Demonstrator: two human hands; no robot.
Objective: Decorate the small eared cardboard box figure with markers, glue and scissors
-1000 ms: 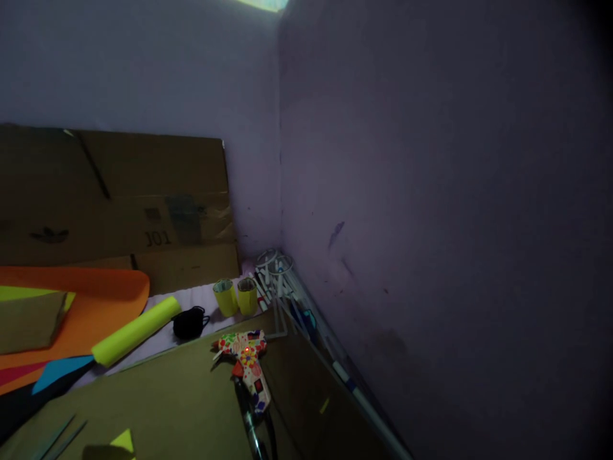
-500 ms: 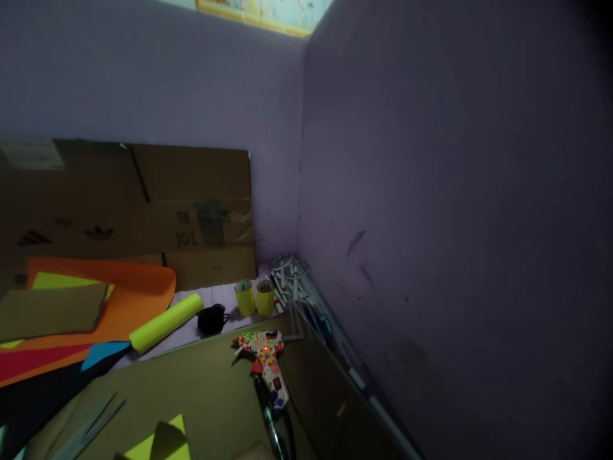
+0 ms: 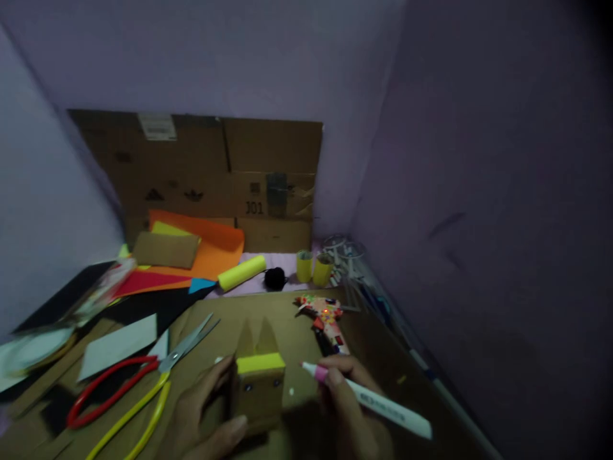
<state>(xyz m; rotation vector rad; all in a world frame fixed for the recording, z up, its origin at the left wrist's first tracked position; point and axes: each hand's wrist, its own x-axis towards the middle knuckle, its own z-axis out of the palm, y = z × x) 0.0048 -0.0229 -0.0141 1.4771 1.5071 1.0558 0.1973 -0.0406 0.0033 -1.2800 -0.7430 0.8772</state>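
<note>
A small cardboard box [image 3: 261, 401] stands upright in front of me, with two pointed ear-like pieces, a yellow strip along its top and two dark eye-like dots on its front. My left hand [image 3: 204, 412] grips its left side, thumb low on the front. In my right hand [image 3: 352, 406], to the right of the box, is a white marker [image 3: 390, 409] with a pink collar. The marker is uncapped; its pink tip points left toward the box without touching it. Behind my right hand lies a patterned glue gun [image 3: 328, 314] with a red light on.
Red-and-yellow scissors [image 3: 165, 364] lie open at left, by a white card [image 3: 119, 345]. Farther back are a yellow roll [image 3: 242, 273], black yarn [image 3: 274, 278], two yellow cups [image 3: 303, 267] and coloured sheets [image 3: 223, 241]. A large cardboard panel [image 3: 215, 172] leans against the wall.
The view has swung left and down. Both hands, the box, the marker and the whole scissors are now in sight; before, only scissor blades and yellow-edged ear pieces showed at the bottom.
</note>
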